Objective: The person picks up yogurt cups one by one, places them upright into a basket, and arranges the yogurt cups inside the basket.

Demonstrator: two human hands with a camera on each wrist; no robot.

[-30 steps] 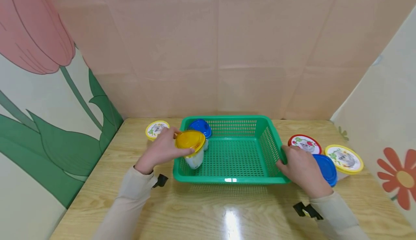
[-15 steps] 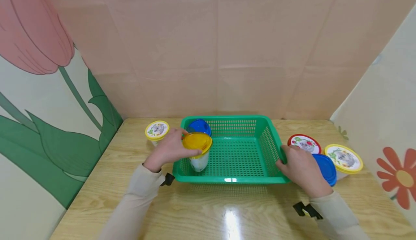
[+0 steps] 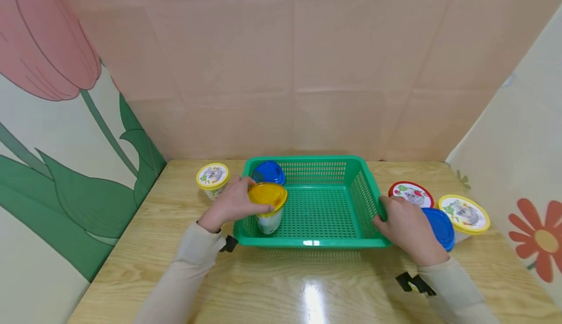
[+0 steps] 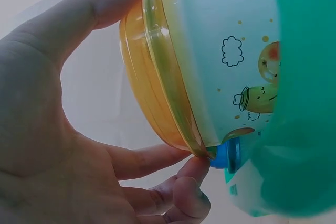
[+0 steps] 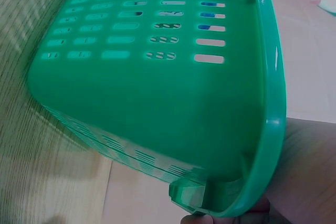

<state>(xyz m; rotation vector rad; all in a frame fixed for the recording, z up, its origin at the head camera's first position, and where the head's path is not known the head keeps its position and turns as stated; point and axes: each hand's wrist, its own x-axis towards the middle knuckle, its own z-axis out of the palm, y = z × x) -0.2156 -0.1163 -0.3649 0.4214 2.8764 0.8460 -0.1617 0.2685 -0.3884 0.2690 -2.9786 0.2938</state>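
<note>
1. Head view: on a pale wood-grain table (image 3: 250, 287), an oblong green plastic mesh basket (image 3: 351, 243). Inside, at its near left corner, a tapered plastic cup with a see-through yellow lid (image 3: 270, 221), roughly upright. On the lid, the left hand (image 3: 234, 201), pinching its edge. At the basket's right end, the right hand (image 3: 406, 224), curled over the rim. Behind the yellow-lidded cup, in the far left corner, a container with a blue plastic lid (image 3: 269, 172). Outside, to the left, a round tub with a white, yellow-edged lid (image 3: 212, 176); to the right, close together, a round red-edged tub (image 3: 411, 194), a blue-lidded tub (image 3: 441, 229) and a larger yellow-edged tub (image 3: 465, 215).

2. Left wrist view: thumb (image 4: 118, 8) against one side of the yellow lid, fingers (image 4: 149, 162) against the other. On the pale cup wall, printed cartoons (a cloud outline, a round face). Lower part of the cup hidden behind the basket's wall; contact with the basket floor, cannot tell.

3. Right wrist view: slotted basket wall up close, right hand around its rim, fingertips partly visible underneath.
</note>
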